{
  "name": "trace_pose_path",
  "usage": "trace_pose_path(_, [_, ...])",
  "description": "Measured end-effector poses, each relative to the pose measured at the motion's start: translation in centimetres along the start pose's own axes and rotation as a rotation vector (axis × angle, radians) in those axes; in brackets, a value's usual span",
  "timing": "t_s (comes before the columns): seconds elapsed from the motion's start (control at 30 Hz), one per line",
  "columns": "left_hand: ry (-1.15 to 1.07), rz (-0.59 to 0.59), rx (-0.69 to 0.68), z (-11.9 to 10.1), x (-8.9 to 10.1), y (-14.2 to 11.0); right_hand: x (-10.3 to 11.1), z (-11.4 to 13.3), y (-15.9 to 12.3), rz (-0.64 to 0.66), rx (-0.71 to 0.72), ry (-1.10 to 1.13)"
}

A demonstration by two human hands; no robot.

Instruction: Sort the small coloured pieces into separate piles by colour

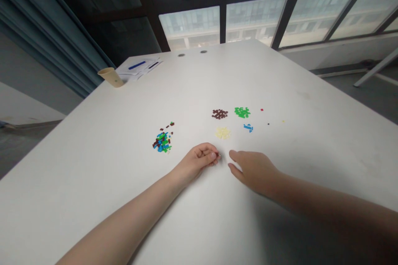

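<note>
My left hand (pixel 205 155) is closed over the white table, with a small dark red piece (pixel 218 155) pinched at its fingertips. A little to the right, my right hand (pixel 251 169) has its thumb and fingers apart and nothing visible between them. Just beyond the hands lie sorted heaps of tiny building bricks: cream bricks (pixel 223 133), brown bricks (pixel 219 114), green bricks (pixel 241 112) and a few blue bricks (pixel 248 127). Left of my left hand is a mixed pile of bricks (pixel 162 142) in brown, blue and green, with some strays behind it.
Single red (pixel 261 109), black (pixel 268 124) and yellow (pixel 283 121) pieces lie right of the heaps. A paper cup (pixel 111 77) stands at the table's left edge, beside papers (pixel 130 71) and a blue pen (pixel 137 65). Windows line the far side.
</note>
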State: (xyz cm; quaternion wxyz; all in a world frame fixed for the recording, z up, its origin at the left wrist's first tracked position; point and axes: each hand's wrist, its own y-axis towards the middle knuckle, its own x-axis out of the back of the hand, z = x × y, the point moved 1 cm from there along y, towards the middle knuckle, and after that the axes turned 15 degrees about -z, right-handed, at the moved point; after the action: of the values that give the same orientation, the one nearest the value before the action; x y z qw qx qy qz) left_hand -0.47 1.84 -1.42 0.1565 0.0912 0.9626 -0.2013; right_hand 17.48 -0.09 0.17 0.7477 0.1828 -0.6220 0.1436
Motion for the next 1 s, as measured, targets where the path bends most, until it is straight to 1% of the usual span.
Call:
trace_pose_path(0.23, [-0.077, 0.002, 0.074, 0.03, -0.07, -0.13, 0.27, 0.15, 0.11, 0.031, -0.025, 0.004])
trace_pose_path(0.53, [-0.2, 0.012, 0.155, 0.32, 0.18, 0.01, 0.02, 0.07, 0.0, 0.007, -0.005, -0.008])
trace_pose_path(0.67, [-0.225, 0.026, 0.167, 0.44, 0.15, 0.03, 0.01, -0.02, -0.03, -0.02, 0.006, -0.009])
trace_pose_path(0.87, [-0.235, 0.018, 0.152, 0.59, 0.23, 0.21, -0.01, 0.01, -0.08, 0.001, -0.007, -0.006])
trace_pose_path(1.0, [-0.194, 0.004, 0.13, 0.73, 0.28, 0.24, -0.03, -0.06, -0.11, -0.052, -0.032, 0.005])
